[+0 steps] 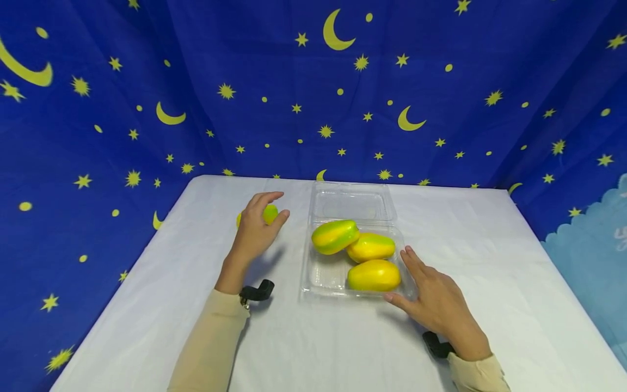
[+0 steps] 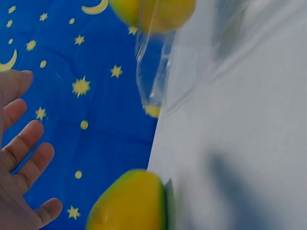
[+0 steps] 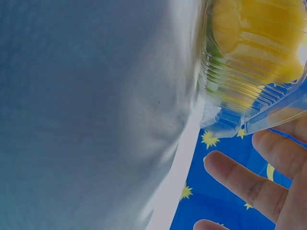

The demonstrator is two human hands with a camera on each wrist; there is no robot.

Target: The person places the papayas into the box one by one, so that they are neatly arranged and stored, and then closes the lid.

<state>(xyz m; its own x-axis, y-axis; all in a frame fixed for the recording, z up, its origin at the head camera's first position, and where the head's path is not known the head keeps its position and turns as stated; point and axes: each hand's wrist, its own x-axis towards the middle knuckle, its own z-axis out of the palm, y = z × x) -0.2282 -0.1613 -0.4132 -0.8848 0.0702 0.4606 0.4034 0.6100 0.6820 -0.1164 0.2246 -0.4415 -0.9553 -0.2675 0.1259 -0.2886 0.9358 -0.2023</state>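
A clear plastic clamshell box (image 1: pixel 327 277) lies on the table with its lid (image 1: pixel 350 202) folded back. It holds three yellow-green oval fruits that look like papayas: a front one (image 1: pixel 374 275), a middle one (image 1: pixel 371 247) and one at the upper left (image 1: pixel 335 237) leaning on the middle one. Another such fruit (image 2: pixel 129 203) is on the table left of the box. Over and in front of that fruit is my left hand (image 1: pixel 254 231), fingers spread and apart from it in the left wrist view. My right hand (image 1: pixel 433 296) stays at the box's right front corner, fingers extended; contact is unclear.
A white cloth (image 1: pixel 303 348) covers the table. Behind and to the left hangs a blue curtain (image 1: pixel 274 65) with yellow moons and stars. Black camera mounts (image 1: pixel 258 291) sit at both wrists. A light-blue patch (image 1: pixel 595 256) shows at the far right.
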